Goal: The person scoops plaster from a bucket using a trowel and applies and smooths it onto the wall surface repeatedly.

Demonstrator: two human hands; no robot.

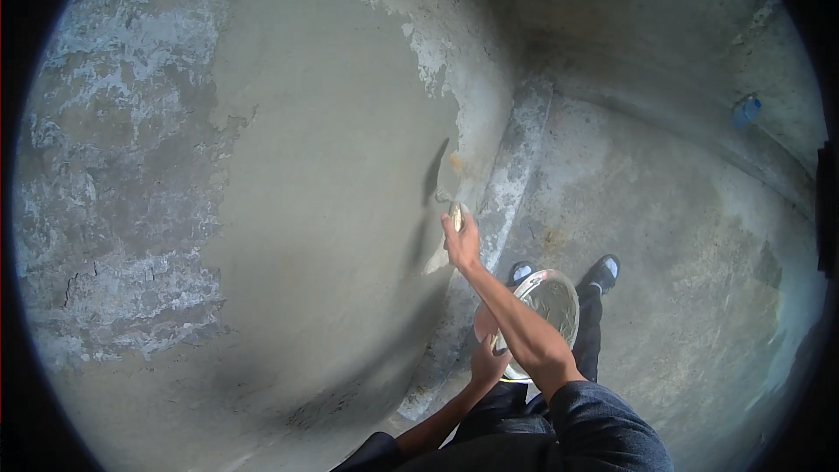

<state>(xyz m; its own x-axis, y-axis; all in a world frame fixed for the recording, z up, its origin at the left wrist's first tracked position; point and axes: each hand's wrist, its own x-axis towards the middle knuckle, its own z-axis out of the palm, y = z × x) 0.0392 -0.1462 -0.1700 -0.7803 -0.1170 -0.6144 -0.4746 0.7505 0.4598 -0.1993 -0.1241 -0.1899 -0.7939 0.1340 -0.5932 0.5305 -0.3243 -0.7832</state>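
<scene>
My right hand (463, 240) is wrapped round the pale handle of a trowel (448, 177). The trowel's grey blade lies at or close to the wall, by the right border of a smooth grey plastered patch (323, 140); whether it touches is hard to tell. Lower down, my left hand (490, 362) grips the near left side of a round bucket (572, 301) with a pale rim. Wet grey plaster (552, 299) shows inside the bucket. My right forearm crosses over the bucket and hides part of it.
Rough, flaking wall (114, 140) borders the patch on the left. A low concrete ledge (516, 175) runs along the wall's foot. My feet in dark sandals (605, 271) stand on the concrete floor (673, 262). A blue plastic bottle (745, 111) is at the far right.
</scene>
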